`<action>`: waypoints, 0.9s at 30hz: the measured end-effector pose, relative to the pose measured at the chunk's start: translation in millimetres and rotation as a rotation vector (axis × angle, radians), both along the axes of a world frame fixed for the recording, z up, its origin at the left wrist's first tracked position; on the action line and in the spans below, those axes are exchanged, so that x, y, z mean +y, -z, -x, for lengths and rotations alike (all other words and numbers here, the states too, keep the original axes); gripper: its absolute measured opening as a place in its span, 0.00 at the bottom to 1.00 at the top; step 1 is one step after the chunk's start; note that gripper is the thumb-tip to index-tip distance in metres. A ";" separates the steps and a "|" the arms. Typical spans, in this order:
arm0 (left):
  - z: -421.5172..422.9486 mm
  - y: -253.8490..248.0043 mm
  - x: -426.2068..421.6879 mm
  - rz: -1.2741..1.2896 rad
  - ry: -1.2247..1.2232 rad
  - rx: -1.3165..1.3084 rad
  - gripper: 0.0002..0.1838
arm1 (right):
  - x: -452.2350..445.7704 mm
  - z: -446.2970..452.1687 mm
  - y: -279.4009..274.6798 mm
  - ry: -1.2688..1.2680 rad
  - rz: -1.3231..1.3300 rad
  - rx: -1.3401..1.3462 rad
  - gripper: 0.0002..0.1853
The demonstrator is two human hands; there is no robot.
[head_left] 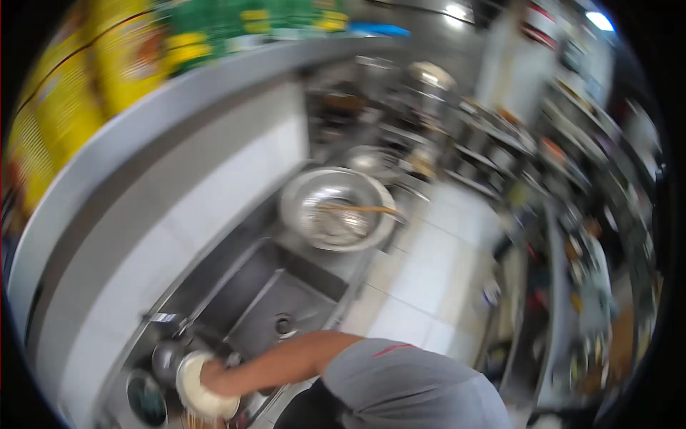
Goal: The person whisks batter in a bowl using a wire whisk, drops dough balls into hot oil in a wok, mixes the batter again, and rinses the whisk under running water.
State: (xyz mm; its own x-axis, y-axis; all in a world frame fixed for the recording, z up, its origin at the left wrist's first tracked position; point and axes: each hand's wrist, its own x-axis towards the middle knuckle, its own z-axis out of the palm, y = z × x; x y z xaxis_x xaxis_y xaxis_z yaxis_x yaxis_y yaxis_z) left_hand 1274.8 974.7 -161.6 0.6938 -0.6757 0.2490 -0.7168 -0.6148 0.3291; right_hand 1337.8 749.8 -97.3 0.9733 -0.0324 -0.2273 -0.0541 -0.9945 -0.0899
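Note:
My right arm, in a grey sleeve, reaches across the bottom of the view to the lower left. My right hand (214,375) is down at a round cream-coloured container (191,386), its fingers hidden inside or behind the rim. Whether they grip anything cannot be seen. Beside the container stands a dark grey round vessel (168,357), and a dark green round thing (146,397) lies farther left. Thin wooden sticks (204,422) show below the container at the frame's edge. I cannot make out my left hand. Motion blurs the whole picture.
A steel sink (300,300) with a drain lies ahead. Beyond it, a large metal basin (296,207) holds a long wooden stick (357,209). Yellow and green packages (128,53) line a shelf (150,100) above. Cooking equipment stands behind, and loaded counters run along the right.

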 end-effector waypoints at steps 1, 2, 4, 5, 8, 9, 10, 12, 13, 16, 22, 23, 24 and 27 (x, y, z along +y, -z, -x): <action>2.4 -4.1 -16.8 0.112 -0.008 0.272 0.14 | 5.3 10.2 -6.0 -0.031 -0.060 0.008 0.14; 6.1 -6.6 -44.6 0.351 -0.139 0.797 0.14 | 7.0 18.3 -11.1 -0.050 -0.112 -0.022 0.13; 19.8 -27.3 -105.3 0.519 -0.296 1.309 0.14 | 6.0 36.0 -32.7 -0.045 -0.191 -0.098 0.12; 26.5 -28.7 -123.6 0.469 -0.260 1.354 0.14 | 5.3 47.3 -45.5 -0.036 -0.214 -0.147 0.11; 42.3 -33.2 -155.6 0.299 -0.087 1.384 0.14 | 1.9 94.8 -93.4 -0.017 -0.212 -0.297 0.09; 48.0 -34.8 -163.8 0.249 -0.032 1.387 0.14 | -1.7 113.7 -110.6 -0.003 -0.205 -0.358 0.09; 54.3 -35.7 -171.3 0.198 0.027 1.397 0.14 | -3.8 139.0 -129.4 0.004 -0.190 -0.418 0.08; 71.5 -42.7 -192.5 0.122 0.117 1.409 0.14 | -16.1 193.4 -173.2 0.022 -0.177 -0.543 0.08; 79.2 -45.2 -200.1 0.085 0.167 1.412 0.14 | -21.9 222.0 -188.8 0.048 -0.182 -0.606 0.07; 103.7 -48.0 -219.4 -0.019 0.288 1.429 0.14 | -53.8 303.4 -196.3 0.222 -0.290 -0.903 0.07; 166.8 -34.8 -277.8 -0.219 0.452 1.444 0.14 | -143.8 488.3 -124.6 0.869 -0.348 -0.762 0.09; 180.5 -30.9 -290.2 -0.252 0.472 1.443 0.14 | -156.2 528.2 -109.1 1.048 -0.384 -0.653 0.09; 194.8 -28.3 -302.9 -0.283 0.485 1.438 0.15 | -171.7 573.3 -78.4 1.187 -0.302 -0.584 0.08; 244.2 -17.5 -349.2 -0.364 0.510 1.417 0.15 | -215.7 741.7 -0.2 1.639 -0.222 -0.515 0.11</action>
